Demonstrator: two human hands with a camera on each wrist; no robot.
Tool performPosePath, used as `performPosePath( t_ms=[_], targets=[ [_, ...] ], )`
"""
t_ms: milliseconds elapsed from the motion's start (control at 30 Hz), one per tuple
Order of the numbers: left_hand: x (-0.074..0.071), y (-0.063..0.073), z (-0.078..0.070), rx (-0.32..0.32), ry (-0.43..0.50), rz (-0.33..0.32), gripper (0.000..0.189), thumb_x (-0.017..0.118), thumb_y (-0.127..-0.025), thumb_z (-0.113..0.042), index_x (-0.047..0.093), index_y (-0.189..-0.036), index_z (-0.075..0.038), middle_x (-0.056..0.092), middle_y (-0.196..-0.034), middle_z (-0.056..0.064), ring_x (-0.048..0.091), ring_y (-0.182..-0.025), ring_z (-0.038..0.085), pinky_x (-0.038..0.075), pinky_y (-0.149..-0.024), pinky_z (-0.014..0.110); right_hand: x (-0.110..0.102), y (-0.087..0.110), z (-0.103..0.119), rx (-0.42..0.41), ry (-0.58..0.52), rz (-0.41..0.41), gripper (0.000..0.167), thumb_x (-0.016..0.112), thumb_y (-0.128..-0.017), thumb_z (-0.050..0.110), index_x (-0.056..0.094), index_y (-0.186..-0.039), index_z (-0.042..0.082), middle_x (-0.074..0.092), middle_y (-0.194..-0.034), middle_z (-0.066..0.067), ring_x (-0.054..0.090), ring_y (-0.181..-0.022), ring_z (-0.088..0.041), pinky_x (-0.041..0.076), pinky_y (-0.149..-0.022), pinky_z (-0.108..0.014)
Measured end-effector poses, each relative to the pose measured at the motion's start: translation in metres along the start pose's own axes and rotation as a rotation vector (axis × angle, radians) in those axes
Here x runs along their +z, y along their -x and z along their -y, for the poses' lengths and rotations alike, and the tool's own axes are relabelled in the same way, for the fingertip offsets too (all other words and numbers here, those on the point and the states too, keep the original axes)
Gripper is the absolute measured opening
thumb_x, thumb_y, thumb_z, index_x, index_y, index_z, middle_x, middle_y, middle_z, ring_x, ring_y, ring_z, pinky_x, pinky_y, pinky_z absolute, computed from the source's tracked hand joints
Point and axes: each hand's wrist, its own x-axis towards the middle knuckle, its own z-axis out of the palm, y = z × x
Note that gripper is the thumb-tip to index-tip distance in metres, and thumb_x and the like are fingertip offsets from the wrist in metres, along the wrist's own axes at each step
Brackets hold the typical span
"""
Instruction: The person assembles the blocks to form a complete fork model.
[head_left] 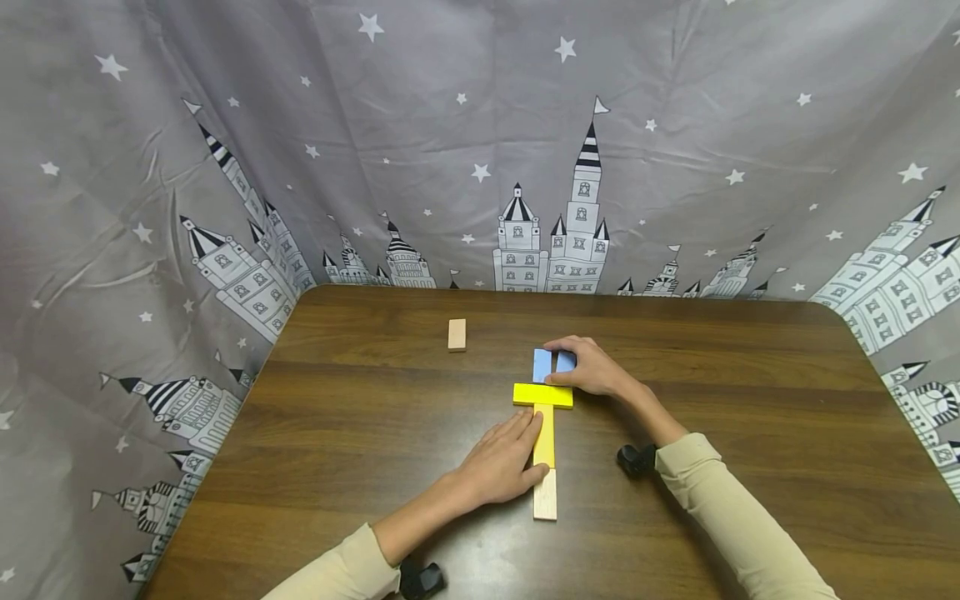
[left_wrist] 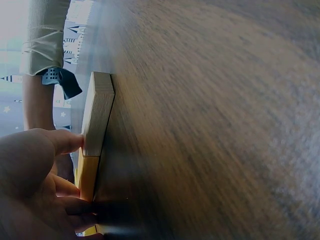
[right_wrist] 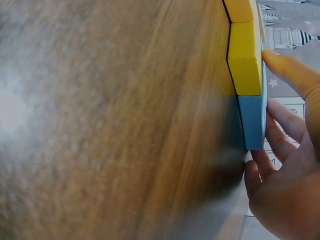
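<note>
A row of flat blocks lies on the table: a pale wood block (head_left: 545, 496), an orange-yellow block (head_left: 544, 442) beyond it, and a bright yellow block (head_left: 528, 394) laid crosswise. Two blue blocks sit at the far side of the crosswise block, the left blue block (head_left: 542, 365) and the right blue block (head_left: 565, 362), the latter partly hidden. My left hand (head_left: 501, 460) rests along the left side of the orange-yellow block, fingers extended, thumb near its joint with the wood block. My right hand (head_left: 595, 367) reaches over the blue blocks, thumb and forefinger pinching the left one end to end.
A loose pale wood block (head_left: 457, 334) lies farther back, left of the row. The brown wooden table (head_left: 360, 417) reaches to a grey curtain (head_left: 435, 167) printed with castles and stars. Dark bands (head_left: 636, 460) sit at both wrists.
</note>
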Motion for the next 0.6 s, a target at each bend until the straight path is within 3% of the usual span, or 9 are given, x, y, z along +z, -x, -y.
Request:
performPosePath(
  t_ms=[600],
  targets=[
    [0.0009, -0.0005, 0.0009, 0.001, -0.004, -0.004, 0.071, 0.059, -0.1, -0.035, 0.031, -0.154, 0.002, 0.028, -0.16, 0.019, 0.026, -0.147, 0.029, 0.028, -0.115, 0.047, -0.0006, -0.0002, 0.0003, 0.002, -0.006, 0.011, 0.057, 0.08, -0.084, 0.027, 0.063, -0.133, 0.004, 0.058, -0.134, -0.018, 0.042, -0.128, -0.04, 0.035, -0.106, -0.055]
  ],
)
